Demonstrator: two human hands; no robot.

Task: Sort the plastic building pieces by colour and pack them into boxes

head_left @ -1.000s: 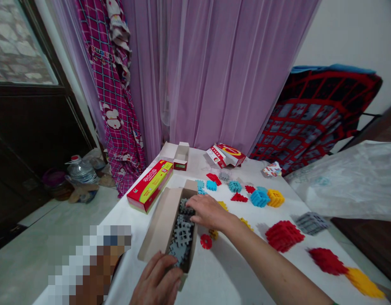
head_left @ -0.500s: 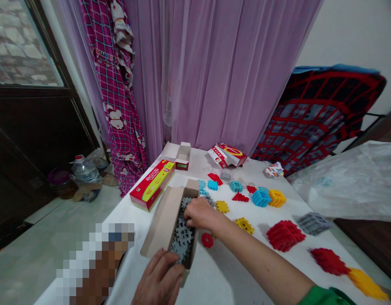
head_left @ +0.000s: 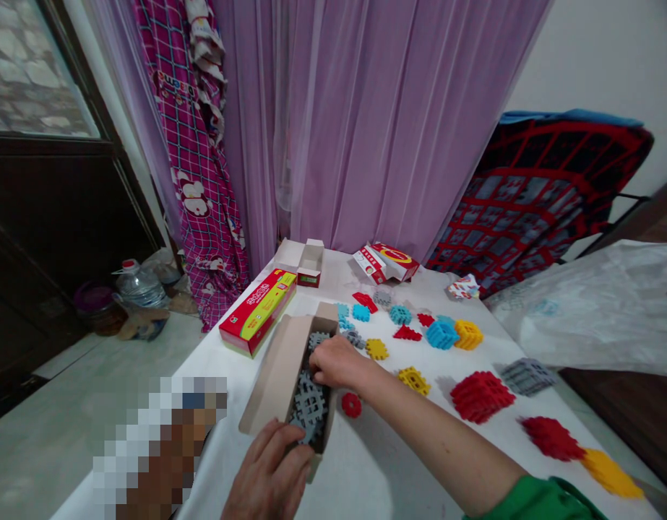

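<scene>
An open cardboard box (head_left: 276,372) with its lid flap folded to the left holds several grey notched plastic building blocks (head_left: 310,404). My left hand (head_left: 271,466) is closed over the box's near end, its fingertips at the nearest grey blocks. Reaching in from the right side, my right hand (head_left: 337,363) has curled fingers down among the blocks towards the far end. Its fingertips are partly hidden against a grey block. Just right of the box lies a red round piece (head_left: 351,405).
A closed red and green box (head_left: 258,310) lies to the left. Two open boxes, one small (head_left: 310,263) and one red and white (head_left: 386,262), stand at the back. Yellow (head_left: 414,380), blue (head_left: 441,334) and red blocks (head_left: 481,397) spread rightwards over the white tablecloth (head_left: 387,462).
The view has shifted slightly. Both hands stay at the box, the right one still among the grey blocks, and some blocks near the middle sit a little differently.
</scene>
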